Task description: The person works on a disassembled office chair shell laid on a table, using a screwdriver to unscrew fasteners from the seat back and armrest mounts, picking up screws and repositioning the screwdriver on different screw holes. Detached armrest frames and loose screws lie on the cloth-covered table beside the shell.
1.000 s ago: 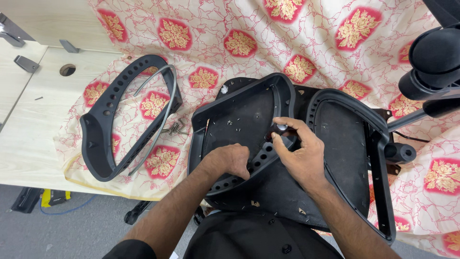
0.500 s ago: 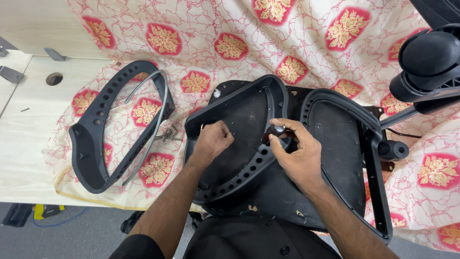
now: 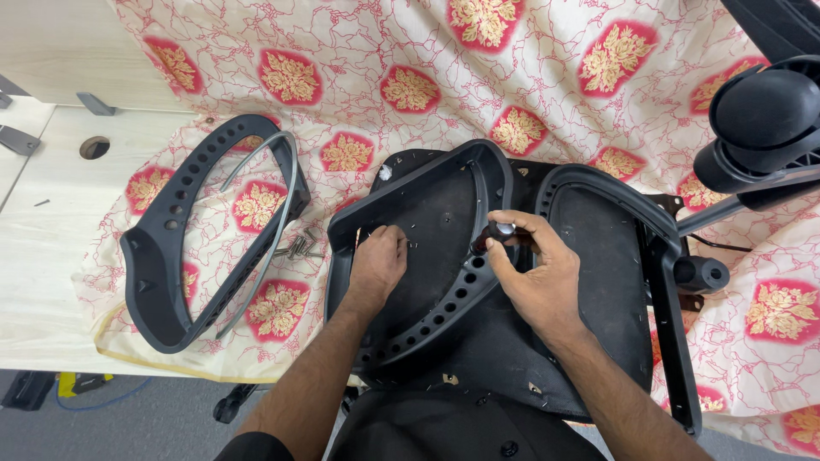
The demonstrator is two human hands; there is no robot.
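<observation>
A small dark tool (image 3: pixel 494 237) is gripped by the right hand (image 3: pixel 534 277) against the black frame (image 3: pixel 478 183). The left hand (image 3: pixel 377 263) is curled, fingertips pressed on the seat panel (image 3: pixel 427 213); screws (image 3: pixel 297 248) lie nearby on the cloth (image 3: pixel 359 77).

- We count two hands: left hand (image 3: pixel 377 263), right hand (image 3: pixel 538 277).
- We count two black perforated frames: one loose frame (image 3: pixel 184 230), one held frame (image 3: pixel 427 256).
- One small heap of screws (image 3: pixel 297 248).
- One patterned cloth (image 3: pixel 359 77).

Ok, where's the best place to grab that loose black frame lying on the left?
Probably the loose black frame by its narrow right-hand bar, coming from above: that bar is thin enough for fingers to wrap, and the open middle leaves room beneath. Mind the screws beside it.
</observation>
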